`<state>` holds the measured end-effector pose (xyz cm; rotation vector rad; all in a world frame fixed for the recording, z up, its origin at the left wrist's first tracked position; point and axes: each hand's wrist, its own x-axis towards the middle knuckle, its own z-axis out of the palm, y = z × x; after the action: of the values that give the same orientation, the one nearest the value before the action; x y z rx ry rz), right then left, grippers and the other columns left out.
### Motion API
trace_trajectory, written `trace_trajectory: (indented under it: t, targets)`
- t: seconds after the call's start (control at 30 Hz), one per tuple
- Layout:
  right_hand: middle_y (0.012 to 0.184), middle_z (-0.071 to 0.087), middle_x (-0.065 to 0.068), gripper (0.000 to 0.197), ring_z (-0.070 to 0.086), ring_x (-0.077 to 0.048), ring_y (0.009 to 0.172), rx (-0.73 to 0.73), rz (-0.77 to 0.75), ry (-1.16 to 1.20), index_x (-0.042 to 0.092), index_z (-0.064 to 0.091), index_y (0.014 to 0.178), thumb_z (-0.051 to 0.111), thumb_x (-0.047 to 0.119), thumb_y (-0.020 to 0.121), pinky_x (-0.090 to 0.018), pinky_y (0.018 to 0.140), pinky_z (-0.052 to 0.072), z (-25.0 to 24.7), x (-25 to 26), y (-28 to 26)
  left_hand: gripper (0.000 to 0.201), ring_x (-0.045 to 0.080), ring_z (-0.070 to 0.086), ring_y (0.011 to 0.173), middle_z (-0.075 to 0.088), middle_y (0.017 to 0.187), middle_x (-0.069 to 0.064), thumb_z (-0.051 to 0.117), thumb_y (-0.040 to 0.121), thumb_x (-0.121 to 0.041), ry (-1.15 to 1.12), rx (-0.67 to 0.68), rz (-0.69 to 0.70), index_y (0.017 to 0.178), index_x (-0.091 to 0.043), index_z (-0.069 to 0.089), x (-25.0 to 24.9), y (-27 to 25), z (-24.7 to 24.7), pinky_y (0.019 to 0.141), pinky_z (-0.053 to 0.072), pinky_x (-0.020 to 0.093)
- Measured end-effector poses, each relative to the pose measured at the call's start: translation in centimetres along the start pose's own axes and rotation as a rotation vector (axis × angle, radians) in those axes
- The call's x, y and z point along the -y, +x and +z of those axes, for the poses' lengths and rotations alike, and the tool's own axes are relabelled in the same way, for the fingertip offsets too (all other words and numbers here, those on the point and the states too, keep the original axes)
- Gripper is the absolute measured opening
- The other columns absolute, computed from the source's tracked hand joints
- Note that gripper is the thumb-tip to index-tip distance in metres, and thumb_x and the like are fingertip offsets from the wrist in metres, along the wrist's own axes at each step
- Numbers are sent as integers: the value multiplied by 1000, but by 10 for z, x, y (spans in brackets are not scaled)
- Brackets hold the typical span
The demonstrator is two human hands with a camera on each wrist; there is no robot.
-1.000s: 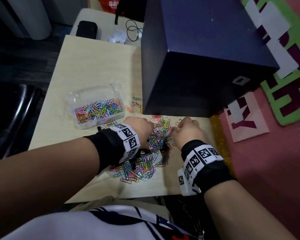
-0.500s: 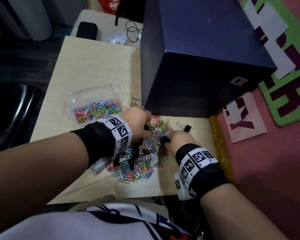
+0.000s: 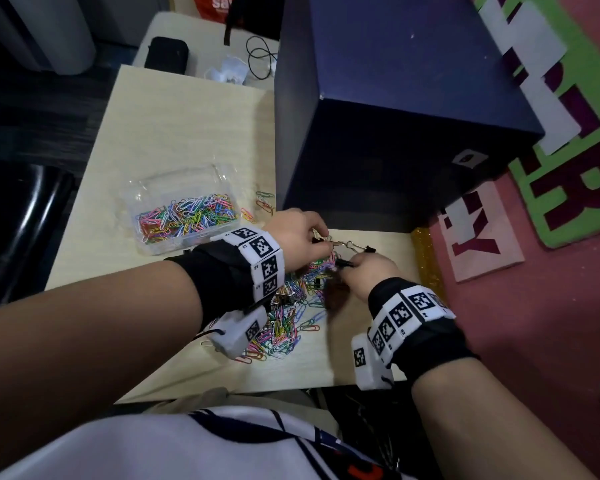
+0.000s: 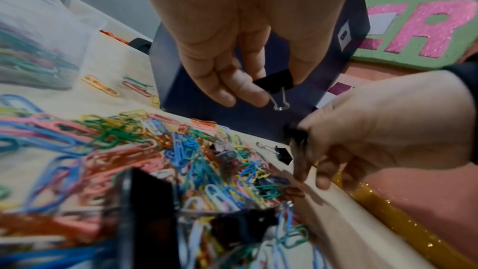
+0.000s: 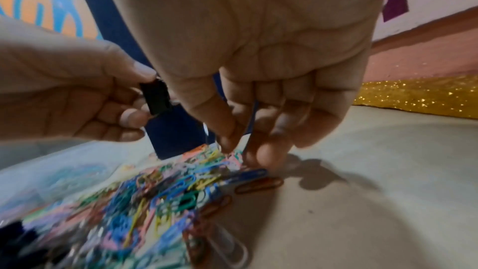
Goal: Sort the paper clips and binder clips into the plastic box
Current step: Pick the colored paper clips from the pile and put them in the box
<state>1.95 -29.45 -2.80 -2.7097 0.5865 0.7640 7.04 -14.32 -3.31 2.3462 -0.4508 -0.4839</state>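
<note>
A pile of coloured paper clips (image 3: 291, 317) mixed with black binder clips lies on the table's near part. My left hand (image 3: 321, 242) hovers above its far edge and pinches a black binder clip (image 4: 274, 81) between thumb and fingers, wire handles hanging down. My right hand (image 3: 347, 265) is just to the right of it, its fingertips (image 5: 227, 142) pinched on a small black clip (image 4: 294, 132) that is blurred. Another binder clip (image 3: 361, 248) lies on the table between the hands and the dark box. The clear plastic box (image 3: 174, 174), partly filled with paper clips, stands to the left.
A large dark blue box (image 3: 395, 116) fills the table's far right, close behind the hands. A few loose paper clips (image 3: 264, 200) lie beside the plastic box. A black chair (image 3: 21, 220) is at the left, and a pink and green foam mat (image 3: 534, 271) at the right.
My left hand has risen from the pile with a binder clip pinched in it. My right hand has shifted slightly toward the dark box, still holding its black clip.
</note>
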Motion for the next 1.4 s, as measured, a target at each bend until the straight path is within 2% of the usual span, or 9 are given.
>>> trace_trajectory:
  t: [0.27, 0.43, 0.63, 0.77, 0.9, 0.97, 1.03, 1.2, 1.4]
  targets:
    - [107, 68, -3, 28, 62, -24, 99, -25, -55, 54, 20, 61, 113, 61, 33, 88, -27, 81, 48, 26, 10, 6, 36, 17, 57, 88, 51, 102, 1, 74, 72, -21, 116, 4, -31, 107, -28, 67, 15, -8, -13, 76, 45, 22]
    - [91, 67, -2, 12, 58, -21, 82, -120, -48, 227, 20, 58, 96, 58, 27, 87, -24, 67, 40, 18, 8, 2, 26, 16, 63, 86, 68, 92, -2, 75, 74, -32, 109, -2, -33, 98, -25, 69, 20, -11, -12, 69, 43, 20]
    - [89, 60, -2, 21, 56, -24, 83, -243, 106, 404, 16, 57, 102, 58, 29, 86, -25, 64, 37, 0, -2, 2, 19, 9, 64, 83, 67, 87, -10, 78, 73, -33, 20, 30, 8, 89, -26, 69, 7, -8, -8, 76, 49, 21]
    - [89, 61, -1, 18, 57, -22, 81, -267, 120, 496, 16, 58, 105, 57, 24, 89, -26, 68, 41, 2, -11, 5, 22, 1, 59, 76, 58, 69, -20, 78, 74, -30, -66, 36, 25, 92, -27, 66, -13, -1, -3, 59, 37, -3]
    - [110, 65, -12, 35, 64, -31, 100, -361, 227, 580, 16, 47, 129, 52, 21, 95, -28, 73, 44, 1, -16, 6, 59, 5, 60, 113, 57, 133, -8, 69, 84, -13, -294, 214, 46, 136, -26, 46, -20, 4, 3, 93, 48, 17]
    - [127, 53, -14, 44, 58, -33, 109, -368, 245, 493, 16, 39, 138, 52, 22, 96, -31, 81, 45, 2, -17, 3, 68, 9, 53, 124, 42, 147, -6, 62, 88, -10, -187, 263, 69, 145, -29, 31, -19, 6, 2, 96, 45, 19]
    - [128, 49, -11, 38, 58, -31, 106, -366, 181, 413, 18, 47, 130, 54, 22, 94, -33, 86, 48, 7, -15, 1, 55, 12, 56, 118, 52, 137, -7, 57, 88, -10, 51, 227, 103, 138, -31, 45, -14, 6, -1, 92, 46, 21]
    - [92, 66, 1, 9, 61, -19, 87, -95, -104, 127, 25, 63, 93, 60, 21, 85, -23, 71, 46, 28, 1, -4, 33, 26, 53, 111, 54, 123, 0, 55, 89, -14, 511, 225, 72, 117, -31, 61, 10, 4, -4, 85, 46, 31]
    - [109, 58, -5, 28, 57, -23, 97, -68, -231, -52, 22, 61, 113, 64, 25, 85, -22, 74, 38, 42, 13, -7, 33, 27, 49, 113, 48, 118, 3, 59, 90, -21, 729, 294, 68, 120, -34, 56, 27, 3, -2, 77, 47, 34]
